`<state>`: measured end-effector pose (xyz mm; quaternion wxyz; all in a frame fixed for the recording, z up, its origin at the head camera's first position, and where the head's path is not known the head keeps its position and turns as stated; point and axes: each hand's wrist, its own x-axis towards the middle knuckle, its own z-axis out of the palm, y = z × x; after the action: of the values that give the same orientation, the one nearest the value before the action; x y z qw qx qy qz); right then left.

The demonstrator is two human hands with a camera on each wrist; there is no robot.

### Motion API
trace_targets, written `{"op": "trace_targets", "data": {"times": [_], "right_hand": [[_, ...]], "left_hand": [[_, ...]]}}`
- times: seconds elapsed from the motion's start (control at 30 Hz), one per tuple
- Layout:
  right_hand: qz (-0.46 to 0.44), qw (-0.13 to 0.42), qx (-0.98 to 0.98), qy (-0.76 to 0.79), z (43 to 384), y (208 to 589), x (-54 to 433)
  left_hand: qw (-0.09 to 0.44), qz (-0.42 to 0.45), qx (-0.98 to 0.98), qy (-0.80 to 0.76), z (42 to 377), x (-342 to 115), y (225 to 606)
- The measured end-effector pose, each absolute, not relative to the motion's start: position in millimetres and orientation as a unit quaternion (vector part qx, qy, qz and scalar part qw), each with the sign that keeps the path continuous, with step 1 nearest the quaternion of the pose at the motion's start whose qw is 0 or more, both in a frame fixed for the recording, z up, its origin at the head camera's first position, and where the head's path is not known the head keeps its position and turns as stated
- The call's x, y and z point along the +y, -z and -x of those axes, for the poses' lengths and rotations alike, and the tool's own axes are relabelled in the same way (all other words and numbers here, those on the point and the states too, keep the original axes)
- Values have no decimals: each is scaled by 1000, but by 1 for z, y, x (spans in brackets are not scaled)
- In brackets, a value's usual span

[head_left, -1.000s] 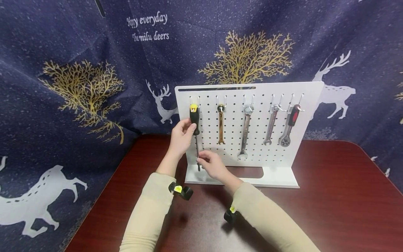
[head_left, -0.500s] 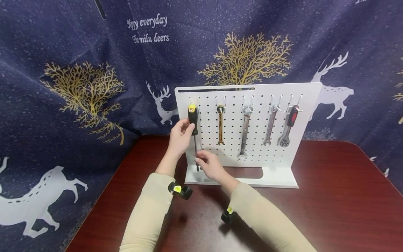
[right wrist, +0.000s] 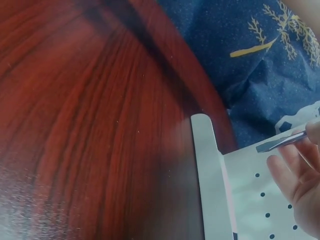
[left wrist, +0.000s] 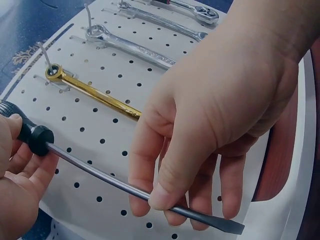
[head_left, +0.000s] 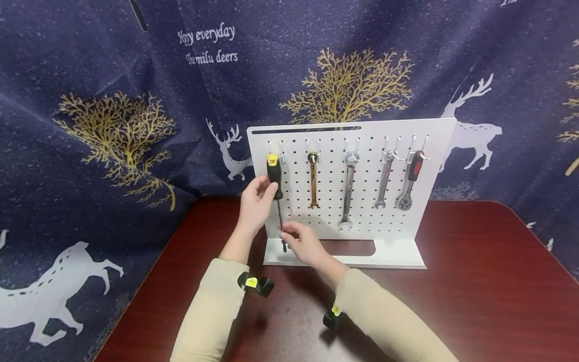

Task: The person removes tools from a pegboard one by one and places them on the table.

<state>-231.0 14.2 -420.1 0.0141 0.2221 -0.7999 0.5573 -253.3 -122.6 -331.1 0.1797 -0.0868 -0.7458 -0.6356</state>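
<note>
A flat-blade screwdriver with a black handle and yellow end stands nearly upright before the left side of the white pegboard. My left hand grips its handle low down. Thumb and fingers of my right hand pinch the steel shaft near the tip. In the left wrist view, the flat tip pokes out past my right hand, while the handle's end is out of frame. The right wrist view catches the blade above my right fingers.
Right of the screwdriver hang a gold wrench, a large silver wrench, a smaller silver wrench and a ratchet. The pegboard's white base rests on a reddish-brown table. A printed blue cloth hangs behind.
The screwdriver and both hands have shifted slightly downward, the handle also a little left. Both hands keep their hold. The head view has drifted a little; the hanging tools stay in place.
</note>
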Motion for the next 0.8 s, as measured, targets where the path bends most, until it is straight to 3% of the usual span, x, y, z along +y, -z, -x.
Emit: {"op": "trace_targets", "data": {"times": [0.33,0.8], "right_hand": [[-235,12,-785,-573,212,413,18],[-252,-2,-767,-590,178,396,28]], "left_hand": [[182,90,-727,656,245,-121,327],[134,65,-674,723,227,-118,310]]}}
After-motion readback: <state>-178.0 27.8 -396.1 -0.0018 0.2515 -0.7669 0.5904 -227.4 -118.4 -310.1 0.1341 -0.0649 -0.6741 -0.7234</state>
